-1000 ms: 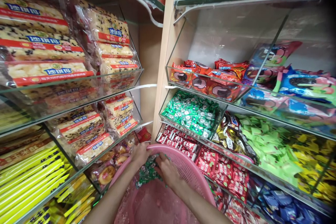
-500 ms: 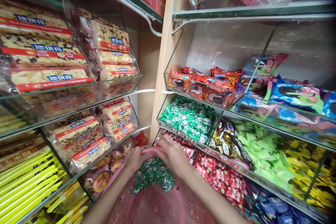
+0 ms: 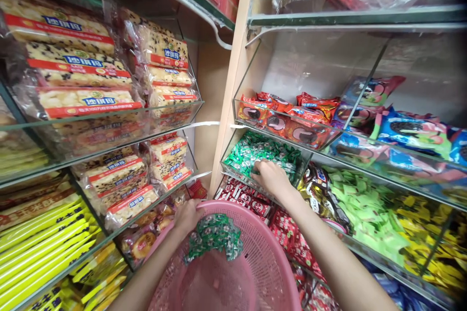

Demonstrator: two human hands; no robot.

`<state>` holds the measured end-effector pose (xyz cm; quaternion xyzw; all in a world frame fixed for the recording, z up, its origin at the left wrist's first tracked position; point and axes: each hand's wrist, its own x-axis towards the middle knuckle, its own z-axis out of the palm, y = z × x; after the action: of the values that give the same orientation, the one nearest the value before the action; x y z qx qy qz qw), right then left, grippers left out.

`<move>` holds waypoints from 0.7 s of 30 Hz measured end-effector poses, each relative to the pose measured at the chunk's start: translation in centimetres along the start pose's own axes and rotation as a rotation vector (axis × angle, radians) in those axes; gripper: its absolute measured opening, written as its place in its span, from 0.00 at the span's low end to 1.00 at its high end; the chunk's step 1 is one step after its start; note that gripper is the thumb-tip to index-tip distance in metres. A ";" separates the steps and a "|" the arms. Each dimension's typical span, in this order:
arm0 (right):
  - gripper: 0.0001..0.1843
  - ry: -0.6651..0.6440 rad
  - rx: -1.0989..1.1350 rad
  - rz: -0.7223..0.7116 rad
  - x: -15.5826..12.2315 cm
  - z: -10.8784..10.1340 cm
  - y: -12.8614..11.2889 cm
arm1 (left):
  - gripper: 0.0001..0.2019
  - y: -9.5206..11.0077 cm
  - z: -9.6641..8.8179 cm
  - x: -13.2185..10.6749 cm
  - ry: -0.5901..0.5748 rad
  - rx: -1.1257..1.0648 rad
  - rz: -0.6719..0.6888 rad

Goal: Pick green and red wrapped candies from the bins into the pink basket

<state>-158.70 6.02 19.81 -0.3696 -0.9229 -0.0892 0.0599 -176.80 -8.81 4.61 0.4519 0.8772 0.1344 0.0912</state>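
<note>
A: What is seen nearest?

B: A pink basket [image 3: 268, 262]. More of its right wall is shown now; half a second ago it was largely covered.

A: And inside it?

B: Green sweets [image 3: 215, 235] are heaped towards the far side. A second ago they were partly hidden by a hand; now the heap is left uncovered.

A: How is the basket held?

B: By the left hand [image 3: 187, 216]; the rim is grasped at its far left, as it was in both earlier views.

A: What is seen just beyond?

B: Red packets [image 3: 242, 199], displayed between the rim and the bin [image 3: 233, 171] above them.

A: Where has the right hand [image 3: 270, 177] been moved?

B: It was seen down in the basket first, then at the rim; now it is lowered into the bin, with its fingers curled among the loose stock [image 3: 248, 150], wrapped in the same green. Whether any piece is gripped cannot be told, since the fingertips are hidden.

A: And farthest off?

B: Cookie packs [image 3: 317, 105] are kept on the shelf above, unchanged since half a second ago.
</note>
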 end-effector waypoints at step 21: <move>0.16 0.238 0.361 -0.339 -4.7 -1.7 -3.7 | 0.12 0.0 -0.3 -0.4 -0.025 -0.012 -0.045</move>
<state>-157.79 -0.11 20.17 -0.1801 -0.9591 0.0254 0.2169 -176.70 -9.18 4.86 0.4331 0.8851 0.1319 0.1078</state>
